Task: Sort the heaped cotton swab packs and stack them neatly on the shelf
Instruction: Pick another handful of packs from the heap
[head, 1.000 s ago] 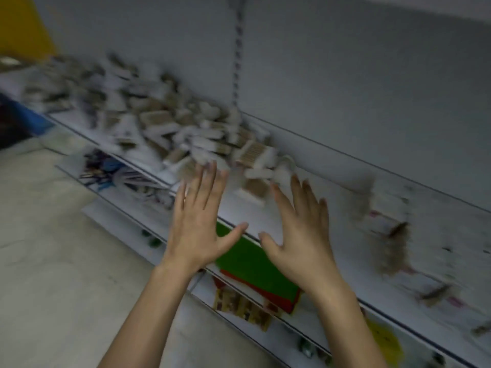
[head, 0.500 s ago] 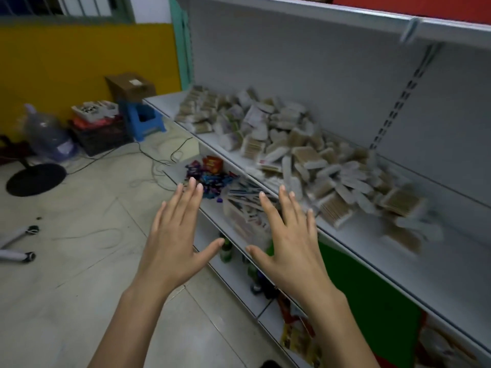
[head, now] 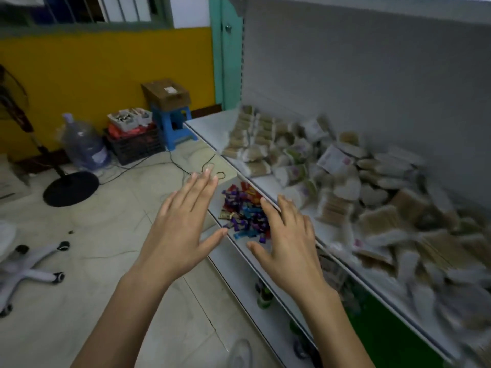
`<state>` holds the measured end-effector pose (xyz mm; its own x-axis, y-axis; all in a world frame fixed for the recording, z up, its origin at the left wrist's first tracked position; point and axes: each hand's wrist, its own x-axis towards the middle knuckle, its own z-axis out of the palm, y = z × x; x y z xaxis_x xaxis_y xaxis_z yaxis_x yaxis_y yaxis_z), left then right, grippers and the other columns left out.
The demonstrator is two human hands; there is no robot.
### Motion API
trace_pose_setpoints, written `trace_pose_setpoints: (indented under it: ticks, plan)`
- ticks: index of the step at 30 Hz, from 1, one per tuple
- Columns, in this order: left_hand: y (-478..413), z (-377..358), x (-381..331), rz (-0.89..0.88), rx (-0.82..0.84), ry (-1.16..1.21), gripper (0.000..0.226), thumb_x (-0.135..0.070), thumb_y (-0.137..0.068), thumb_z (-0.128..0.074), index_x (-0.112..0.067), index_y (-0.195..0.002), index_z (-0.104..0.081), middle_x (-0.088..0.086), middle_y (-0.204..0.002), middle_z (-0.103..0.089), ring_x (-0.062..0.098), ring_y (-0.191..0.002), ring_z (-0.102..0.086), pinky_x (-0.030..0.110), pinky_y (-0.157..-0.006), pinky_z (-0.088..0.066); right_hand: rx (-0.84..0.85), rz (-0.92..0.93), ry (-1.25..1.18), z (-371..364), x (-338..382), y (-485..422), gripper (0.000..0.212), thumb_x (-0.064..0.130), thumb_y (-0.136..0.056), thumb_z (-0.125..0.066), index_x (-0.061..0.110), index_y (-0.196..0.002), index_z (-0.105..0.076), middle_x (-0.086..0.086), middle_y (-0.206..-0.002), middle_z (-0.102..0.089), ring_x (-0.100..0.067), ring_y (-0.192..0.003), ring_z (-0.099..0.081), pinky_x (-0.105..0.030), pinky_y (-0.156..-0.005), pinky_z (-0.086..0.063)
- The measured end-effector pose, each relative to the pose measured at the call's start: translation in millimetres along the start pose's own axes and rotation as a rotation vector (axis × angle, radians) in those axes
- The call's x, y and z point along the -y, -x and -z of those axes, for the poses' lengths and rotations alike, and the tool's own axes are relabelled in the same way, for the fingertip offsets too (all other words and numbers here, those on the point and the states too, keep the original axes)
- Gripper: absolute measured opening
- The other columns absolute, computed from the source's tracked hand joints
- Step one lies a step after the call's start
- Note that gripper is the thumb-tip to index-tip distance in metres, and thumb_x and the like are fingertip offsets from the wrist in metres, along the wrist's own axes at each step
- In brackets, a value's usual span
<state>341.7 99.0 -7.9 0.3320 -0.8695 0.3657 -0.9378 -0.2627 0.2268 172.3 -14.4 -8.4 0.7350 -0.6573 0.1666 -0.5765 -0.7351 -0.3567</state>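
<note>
1. Head view: the packs (head: 345, 197) are seen heaped on the shelf (head: 207, 126), mostly unsorted; only a few far ones look lined up.
2. The left hand (head: 180, 229) and right hand (head: 287, 243) are spread flat before the shelf; nothing is held.
3. The packs look thin and crinkly; some are heart-shaped.
</note>
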Motion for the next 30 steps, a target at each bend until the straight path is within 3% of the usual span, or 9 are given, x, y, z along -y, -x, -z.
trace_pose_setpoints:
  ticks: [3, 6, 8, 11, 16, 23, 26, 28, 30]
  plan:
    - [-35.4, -14.1, 36.4, 0.022, 0.039, 0.047, 0.085, -0.066, -0.084, -0.033, -0.025, -0.155, -0.007, -0.011, -0.161, -0.002, 0.007, -0.147, -0.004, 0.038, -0.115, -0.018, -0.053, 0.023, -0.004, -9.0, 7.9, -72.1, 0.069, 0.048, -0.089, -0.056, 0.025, -0.147, -0.026, -0.006, -0.155, -0.023, -0.023, -0.143, -0.019, -0.044, -0.115, -0.018]
    - [-64.5, -34.1, 61.2, 0.007, 0.075, 0.106, 0.084, -0.067, -0.085, -0.033, -0.028, -0.154, -0.004, -0.012, -0.161, -0.002, 0.007, -0.147, -0.004, 0.038, -0.116, -0.018, -0.137, -0.015, -0.011, -17.1, 1.7, -123.1, 0.056, 0.041, -0.085, -0.063, 0.018, -0.134, -0.047, -0.006, -0.131, -0.054, -0.028, -0.121, -0.048, -0.042, -0.096, -0.042]
    - [-82.6, -49.5, 72.9, -0.006, 0.116, 0.155, 0.083, -0.067, -0.086, -0.031, -0.03, -0.154, 0.0, -0.013, -0.161, 0.001, 0.007, -0.147, -0.002, 0.037, -0.117, -0.016, -0.178, -0.102, -0.078, -24.3, -7.2, -144.1, 0.049, 0.037, -0.087, -0.062, 0.016, -0.13, -0.051, -0.008, -0.119, -0.062, -0.03, -0.109, -0.056, -0.043, -0.086, -0.048]
    - [-112.5, -75.6, 86.4, -0.062, 0.171, 0.219, 0.081, -0.065, -0.086, -0.032, -0.03, -0.153, -0.006, -0.01, -0.161, -0.004, 0.009, -0.148, -0.006, 0.036, -0.117, -0.015, -0.193, -0.239, -0.16, -38.0, -19.6, -173.2, 0.049, 0.039, -0.093, -0.054, 0.021, -0.138, -0.046, -0.006, -0.121, -0.062, -0.026, -0.106, -0.058, -0.041, -0.084, -0.049]
    - [-159.4, -124.7, 114.0, -0.2, 0.162, 0.408, 0.057, -0.048, -0.09, -0.049, -0.018, -0.139, -0.048, 0.001, -0.146, -0.043, 0.017, -0.129, -0.041, 0.041, -0.104, -0.041, -0.14, -0.505, -0.035, -64.7, -29.9, -234.3, 0.058, 0.052, -0.095, -0.038, 0.024, -0.145, -0.031, -0.003, -0.13, -0.059, -0.024, -0.11, -0.059, -0.036, -0.089, -0.042]
    - [-235.1, -149.5, 155.1, -0.412, 0.189, 0.612, 0.044, -0.04, -0.09, -0.052, -0.019, -0.128, -0.057, 0.0, -0.129, -0.058, 0.014, -0.119, -0.049, 0.025, -0.1, -0.039, -0.335, -0.826, -0.152, -77.4, -12.9, -276.4, 0.029, 0.035, -0.093, -0.054, 0.018, -0.116, -0.057, 0.002, -0.093, -0.065, -0.018, -0.084, -0.061, -0.03, -0.068, -0.046]
    - [-255.0, -142.8, 158.6, -0.212, 0.332, 0.93, 0.026, -0.034, -0.09, -0.056, -0.02, -0.11, -0.065, -0.006, -0.111, -0.066, 0.006, -0.105, -0.058, 0.014, -0.091, -0.043, -0.592, -0.875, -0.289, -73.8, -4.3, -268.3, 0.024, 0.023, -0.088, -0.063, 0.021, -0.112, -0.062, 0.017, -0.083, -0.058, 0.005, -0.074, -0.057, -0.01, -0.06, -0.041]
    - [-265.7, -131.2, 153.9, -0.026, 0.518, 1.187, 0.013, -0.03, -0.095, -0.059, -0.021, -0.102, -0.066, -0.004, -0.1, -0.07, 0.007, -0.093, -0.065, 0.02, -0.084, -0.05, -0.801, -0.821, -0.339, -69.0, 8.5, -260.2, 0.018, 0.013, -0.088, -0.064, 0.019, -0.104, -0.061, 0.023, -0.084, -0.056, 0.01, -0.073, -0.055, -0.003, -0.059, -0.039]
    - [-279.8, -123.7, 146.7, 0.133, 0.807, 1.368, 0.041, -0.049, -0.088, -0.05, -0.017, -0.106, -0.066, 0.003, -0.099, -0.073, 0.016, -0.091, -0.069, 0.03, -0.083, -0.054, -0.916, -0.635, -0.201, -66.9, 22.8, -254.8, 0.015, 0.001, -0.086, -0.063, 0.014, -0.094, -0.061, 0.016, -0.091, -0.059, 0.005, -0.081, -0.056, -0.003, -0.068, -0.041]
